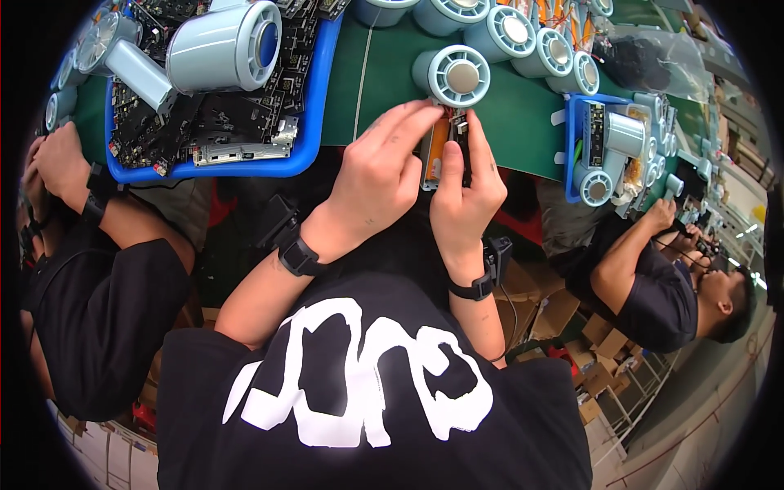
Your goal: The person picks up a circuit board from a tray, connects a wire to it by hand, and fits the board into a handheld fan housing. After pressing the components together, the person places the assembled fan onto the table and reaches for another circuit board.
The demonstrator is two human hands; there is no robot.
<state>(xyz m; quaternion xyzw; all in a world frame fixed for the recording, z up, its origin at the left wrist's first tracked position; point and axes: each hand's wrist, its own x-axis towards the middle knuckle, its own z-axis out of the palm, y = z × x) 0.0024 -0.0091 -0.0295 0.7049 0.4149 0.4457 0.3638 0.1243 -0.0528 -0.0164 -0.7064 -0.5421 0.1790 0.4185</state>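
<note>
At the table's near edge I hold a light-blue handheld fan (452,76), its round grilled head away from me and its handle toward me. The handle lies open, showing an orange battery (437,151) with a dark circuit board (465,151) beside it. My left hand (377,175) is closed on the left of the handle, its fingertips just below the head. My right hand (468,204) pinches the handle's right side, thumb over the board and index finger along the edge. Thin wires show between the fingertips, partly hidden.
A blue tray (314,122) of dark circuit boards, with fan housings (216,53) on top, stands left. More fan heads (500,33) line the far side of the green table (359,90). A smaller blue bin (572,147) stands right. Co-workers sit on both sides, near my elbows.
</note>
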